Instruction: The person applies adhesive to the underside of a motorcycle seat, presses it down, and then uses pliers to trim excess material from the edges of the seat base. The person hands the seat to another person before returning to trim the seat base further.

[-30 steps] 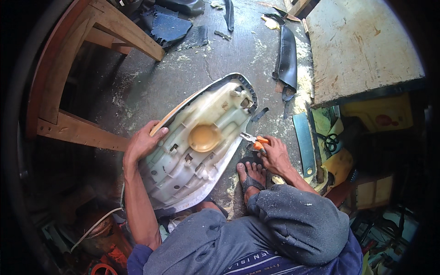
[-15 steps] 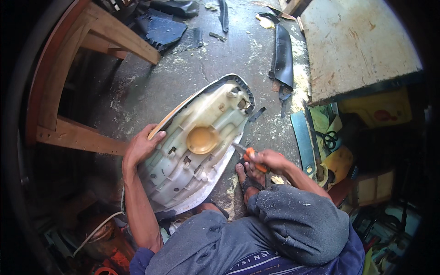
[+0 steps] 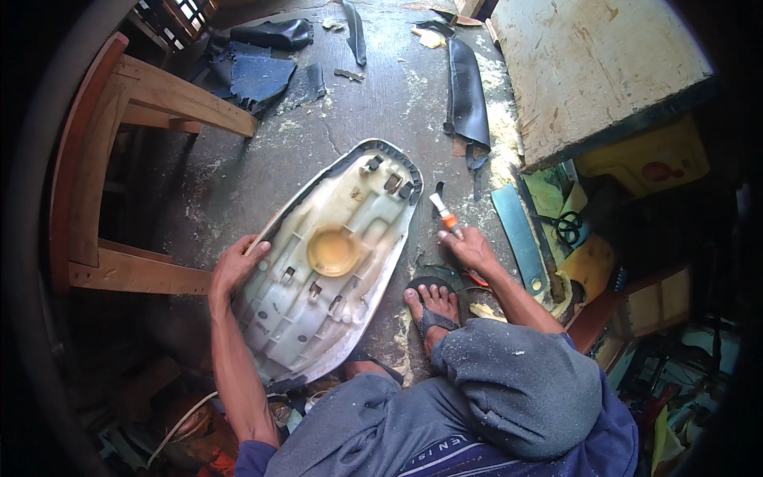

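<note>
A motorcycle seat lies underside up, its pale plastic base showing a round amber disc in the middle. Dark material edges the rim at the narrow far end. My left hand grips the seat's left edge, thumb over the rim and fingers beneath it. To the right of the seat, apart from it, my right hand is closed around a slim hand tool with an orange collar and a pale, flat tip pointing away from me. The tool's exact kind is unclear.
Near my sandalled foot lies a red-orange handle, partly hidden. Black cover scraps are strewn across the dusty floor. A wooden stool stands left, a worn board right. Black-handled scissors lie near a teal strip.
My right hand has drawn away from the seat's edge, and the tool tip now points farther forward. A red-orange handle shows near my foot. My left hand keeps its hold; the view has shifted.
</note>
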A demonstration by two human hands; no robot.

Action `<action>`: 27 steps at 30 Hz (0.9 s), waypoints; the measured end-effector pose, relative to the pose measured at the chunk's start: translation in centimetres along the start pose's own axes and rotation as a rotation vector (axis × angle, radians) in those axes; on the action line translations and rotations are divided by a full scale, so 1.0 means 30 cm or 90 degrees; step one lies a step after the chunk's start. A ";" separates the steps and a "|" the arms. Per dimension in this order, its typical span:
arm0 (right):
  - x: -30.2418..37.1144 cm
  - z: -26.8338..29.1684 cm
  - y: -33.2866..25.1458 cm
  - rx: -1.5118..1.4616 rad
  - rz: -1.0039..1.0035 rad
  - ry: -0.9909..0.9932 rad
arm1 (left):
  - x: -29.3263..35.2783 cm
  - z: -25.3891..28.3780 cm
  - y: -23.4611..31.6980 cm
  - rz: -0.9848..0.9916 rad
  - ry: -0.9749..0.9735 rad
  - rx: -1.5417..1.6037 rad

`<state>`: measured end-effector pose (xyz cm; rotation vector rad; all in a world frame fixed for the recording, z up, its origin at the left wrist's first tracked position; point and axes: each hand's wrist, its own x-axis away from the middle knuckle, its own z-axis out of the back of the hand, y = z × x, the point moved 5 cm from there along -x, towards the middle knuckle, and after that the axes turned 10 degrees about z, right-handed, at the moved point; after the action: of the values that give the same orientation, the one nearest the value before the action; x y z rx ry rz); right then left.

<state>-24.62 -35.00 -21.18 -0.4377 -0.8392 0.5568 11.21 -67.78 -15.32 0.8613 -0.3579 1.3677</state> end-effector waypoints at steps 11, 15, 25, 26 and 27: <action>0.146 -0.108 0.200 0.415 0.370 -0.119 | 0.008 -0.051 -0.002 0.033 0.312 -0.173; 0.161 -0.104 0.188 0.378 0.452 -0.107 | 0.023 -0.050 -0.003 0.027 0.329 -0.171; 0.113 -0.066 0.159 0.319 0.469 0.040 | 0.023 -0.053 -0.007 0.016 0.357 -0.175; 0.095 -0.046 0.138 0.287 0.454 0.076 | 0.024 -0.054 -0.007 0.012 0.355 -0.169; 0.069 -0.024 0.112 0.177 0.421 0.102 | 0.023 -0.056 -0.008 0.013 0.347 -0.167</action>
<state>-23.89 -31.22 -22.32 -0.4947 -0.4385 1.2154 11.16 -66.08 -16.02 0.2489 -0.1166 1.4736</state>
